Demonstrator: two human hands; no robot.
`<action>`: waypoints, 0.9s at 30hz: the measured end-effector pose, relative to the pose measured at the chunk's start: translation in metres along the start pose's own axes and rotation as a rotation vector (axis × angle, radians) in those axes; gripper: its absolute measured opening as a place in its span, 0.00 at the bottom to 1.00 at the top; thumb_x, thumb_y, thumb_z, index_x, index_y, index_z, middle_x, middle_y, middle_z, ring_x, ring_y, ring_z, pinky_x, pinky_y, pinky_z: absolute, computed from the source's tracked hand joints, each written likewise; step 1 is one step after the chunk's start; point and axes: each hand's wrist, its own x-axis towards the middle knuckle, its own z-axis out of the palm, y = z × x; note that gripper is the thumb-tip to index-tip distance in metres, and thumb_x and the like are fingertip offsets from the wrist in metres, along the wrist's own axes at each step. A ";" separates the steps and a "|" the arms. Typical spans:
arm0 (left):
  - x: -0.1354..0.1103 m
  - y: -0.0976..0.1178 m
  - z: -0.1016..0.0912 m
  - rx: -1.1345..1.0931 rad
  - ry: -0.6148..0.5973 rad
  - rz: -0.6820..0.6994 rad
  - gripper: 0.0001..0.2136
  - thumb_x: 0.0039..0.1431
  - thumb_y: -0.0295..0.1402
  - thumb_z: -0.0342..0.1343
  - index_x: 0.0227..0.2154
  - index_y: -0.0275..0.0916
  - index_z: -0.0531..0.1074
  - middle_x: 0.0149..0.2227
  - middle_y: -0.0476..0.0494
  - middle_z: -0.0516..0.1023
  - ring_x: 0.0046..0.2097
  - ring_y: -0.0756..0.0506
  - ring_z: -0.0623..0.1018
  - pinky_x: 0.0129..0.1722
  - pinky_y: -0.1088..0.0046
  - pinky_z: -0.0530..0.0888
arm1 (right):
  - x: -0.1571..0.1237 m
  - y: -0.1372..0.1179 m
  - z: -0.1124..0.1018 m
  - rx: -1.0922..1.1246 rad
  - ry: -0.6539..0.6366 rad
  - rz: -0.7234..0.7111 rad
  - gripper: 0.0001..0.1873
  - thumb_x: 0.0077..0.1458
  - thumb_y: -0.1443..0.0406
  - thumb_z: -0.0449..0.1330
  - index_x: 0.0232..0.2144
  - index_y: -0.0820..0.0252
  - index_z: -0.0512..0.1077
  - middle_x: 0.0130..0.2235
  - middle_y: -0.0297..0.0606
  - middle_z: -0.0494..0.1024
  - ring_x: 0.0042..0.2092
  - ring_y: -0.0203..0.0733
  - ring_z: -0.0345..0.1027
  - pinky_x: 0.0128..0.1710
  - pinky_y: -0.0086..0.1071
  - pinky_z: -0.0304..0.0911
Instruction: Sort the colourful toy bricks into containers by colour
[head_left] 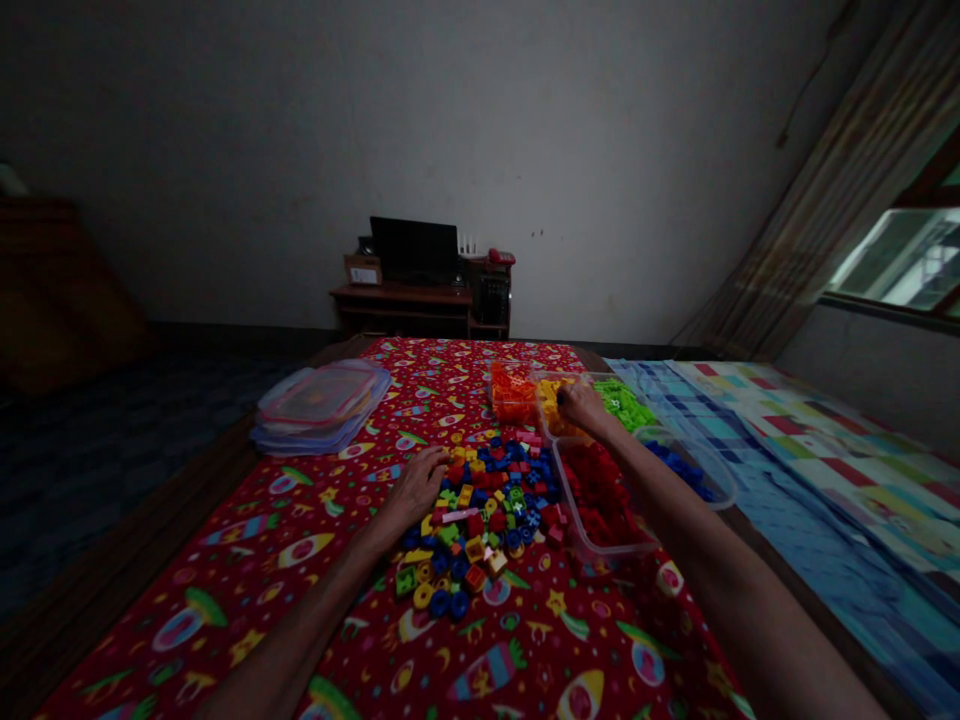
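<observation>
A mixed pile of small plastic building blocks (487, 490) lies on the red patterned tablecloth (300, 590). My left hand (421, 485) rests at the left edge of this pile, its fingers loosely stretched toward the blocks and holding nothing that I can see. Over the container of yellow blocks (551, 410) is my right hand (583, 405), fingers drawn together; what they hold, if anything, is too small and dark to name. Red blocks (600, 490) fill a clear container below my right forearm. Green blocks (624, 403) and orange blocks (512, 393) sit in containers on either side of the yellow ones.
Blue blocks (679, 468) lie in a clear container at the table's right edge. Stacked clear lids (322, 408) are at the far left. Beyond the table stands a desk (405, 297) with a monitor (415, 250). A bed (810, 480) adjoins on the right.
</observation>
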 end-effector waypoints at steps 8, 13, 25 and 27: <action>0.001 -0.005 0.005 0.005 0.003 -0.004 0.18 0.56 0.36 0.43 0.39 0.37 0.76 0.50 0.35 0.75 0.54 0.38 0.73 0.56 0.54 0.68 | -0.011 0.032 -0.033 0.131 0.000 0.007 0.15 0.52 0.69 0.55 0.41 0.64 0.75 0.34 0.40 0.80 0.36 0.37 0.72 0.33 0.24 0.59; 0.000 -0.008 0.006 -0.010 0.025 0.010 0.17 0.56 0.37 0.43 0.39 0.39 0.76 0.48 0.38 0.76 0.53 0.40 0.73 0.55 0.57 0.68 | -0.043 0.072 -0.043 0.086 0.058 0.101 0.19 0.50 0.71 0.55 0.44 0.62 0.75 0.40 0.44 0.79 0.40 0.42 0.72 0.36 0.28 0.61; 0.005 -0.003 -0.004 -0.011 -0.026 -0.036 0.21 0.56 0.41 0.42 0.45 0.37 0.72 0.48 0.37 0.77 0.51 0.39 0.75 0.52 0.59 0.71 | -0.108 0.106 -0.051 0.083 0.125 0.274 0.17 0.58 0.64 0.53 0.47 0.62 0.74 0.40 0.45 0.80 0.43 0.44 0.72 0.42 0.31 0.63; 0.008 0.000 -0.013 -0.014 -0.066 -0.089 0.24 0.57 0.43 0.41 0.48 0.34 0.70 0.50 0.35 0.76 0.51 0.38 0.75 0.51 0.59 0.71 | -0.111 0.085 -0.055 0.171 0.216 0.234 0.16 0.59 0.65 0.52 0.45 0.62 0.75 0.38 0.45 0.80 0.41 0.43 0.73 0.41 0.31 0.63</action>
